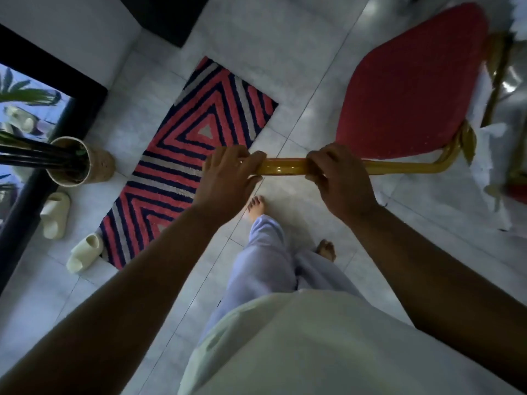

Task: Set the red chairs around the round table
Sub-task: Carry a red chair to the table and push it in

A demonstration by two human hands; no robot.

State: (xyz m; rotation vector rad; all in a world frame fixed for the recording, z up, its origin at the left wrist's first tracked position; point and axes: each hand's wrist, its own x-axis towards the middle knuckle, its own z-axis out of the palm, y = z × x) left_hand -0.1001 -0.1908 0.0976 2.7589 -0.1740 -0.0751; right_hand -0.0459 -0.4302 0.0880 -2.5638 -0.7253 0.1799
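The red chair (410, 89) hung tipped above the tiled floor (285, 67), its seat to the right — carried by its yellow frame bar (285, 166). The left hand (228, 178) and right hand (339, 181) were both wrapped tight around that bar, side by side. A striped rug (188, 155) lay just left, with a plant pot (82, 161) and pale slippers (55, 215) beyond it.
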